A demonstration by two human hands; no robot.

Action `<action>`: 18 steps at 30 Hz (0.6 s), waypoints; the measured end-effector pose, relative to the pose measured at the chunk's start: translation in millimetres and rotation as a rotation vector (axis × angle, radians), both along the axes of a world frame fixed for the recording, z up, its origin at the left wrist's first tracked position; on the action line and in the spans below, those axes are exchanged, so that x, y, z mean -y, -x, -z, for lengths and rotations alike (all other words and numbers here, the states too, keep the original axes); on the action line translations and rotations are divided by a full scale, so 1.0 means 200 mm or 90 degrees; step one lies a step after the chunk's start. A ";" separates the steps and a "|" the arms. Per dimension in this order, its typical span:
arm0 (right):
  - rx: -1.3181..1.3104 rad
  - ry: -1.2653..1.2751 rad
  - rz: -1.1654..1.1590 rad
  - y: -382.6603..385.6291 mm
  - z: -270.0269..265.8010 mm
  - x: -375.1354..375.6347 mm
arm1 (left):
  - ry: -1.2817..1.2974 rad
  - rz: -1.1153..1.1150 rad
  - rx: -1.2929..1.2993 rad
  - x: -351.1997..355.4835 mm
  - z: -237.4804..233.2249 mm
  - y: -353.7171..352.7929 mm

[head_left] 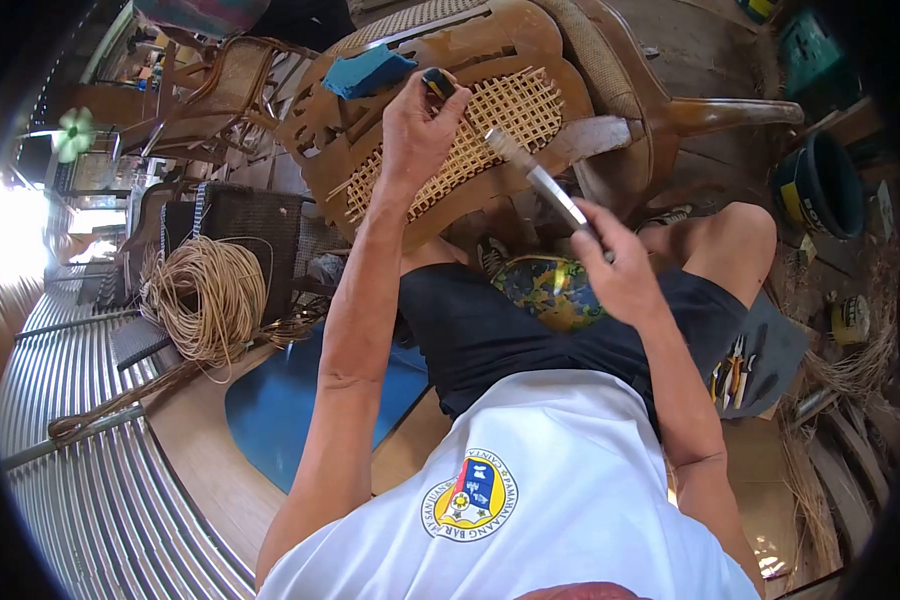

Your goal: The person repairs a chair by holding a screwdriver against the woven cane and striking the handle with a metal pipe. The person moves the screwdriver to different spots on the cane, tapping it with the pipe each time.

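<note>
My left hand [425, 115] is closed round a dark handle with a yellowish band [437, 83], held above the upper part of a woven cane panel [490, 125]. The panel is set in a carved brown wooden frame [320, 165]. My right hand [615, 262] grips a hammer [555, 192] by its dark handle; its head hangs over the right side of the weave, apart from my left hand. A blue cloth or sponge-like piece [368, 71] lies on the frame to the left of my left hand.
A coil of cane [205, 298] rests at the left by a dark woven chair [270, 225]. Tools [735, 372] lie on a dark sheet at the right. A dark bucket [820, 185] stands farther right, and a wooden chair arm [735, 112] juts out behind.
</note>
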State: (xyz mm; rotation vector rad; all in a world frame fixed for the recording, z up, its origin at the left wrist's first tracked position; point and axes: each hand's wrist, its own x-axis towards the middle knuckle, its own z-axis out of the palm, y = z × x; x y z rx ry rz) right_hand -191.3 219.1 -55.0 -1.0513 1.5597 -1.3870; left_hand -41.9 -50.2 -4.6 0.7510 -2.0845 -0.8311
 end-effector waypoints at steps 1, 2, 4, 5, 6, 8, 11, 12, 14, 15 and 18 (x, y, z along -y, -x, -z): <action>-0.012 0.001 -0.055 -0.03 0.01 -0.01 | 0.015 -0.010 0.030 -0.02 0.01 0.01; -0.012 -0.001 -0.052 -0.05 0.02 -0.01 | 0.038 -0.008 0.039 -0.03 0.02 0.02; -0.038 0.005 -0.148 -0.10 0.02 0.02 | 0.064 -0.003 0.074 -0.05 0.00 0.06; -0.036 0.005 -0.149 -0.13 0.01 0.03 | 0.089 -0.004 0.110 -0.06 -0.01 0.06; -0.015 0.000 -0.089 -0.15 -0.02 0.05 | 0.121 0.003 0.110 -0.06 -0.02 0.06; 0.004 -0.002 -0.032 -0.14 -0.05 0.06 | 0.080 0.004 0.095 -0.06 -0.05 0.04; -0.052 0.037 -0.118 -0.10 -0.05 0.02 | 0.018 -0.013 0.027 -0.07 -0.09 -0.03; -0.037 0.023 -0.121 -0.12 -0.05 -0.01 | -0.002 -0.032 -0.027 -0.06 -0.11 -0.05; 0.008 0.012 -0.103 -0.15 -0.01 -0.05 | -0.037 -0.034 -0.051 -0.02 -0.06 -0.11; 0.011 0.010 -0.109 -0.16 0.01 -0.04 | -0.074 -0.038 -0.073 -0.02 -0.05 -0.14; -0.012 0.009 -0.129 -0.18 0.00 0.00 | -0.058 -0.050 -0.059 -0.05 -0.01 -0.11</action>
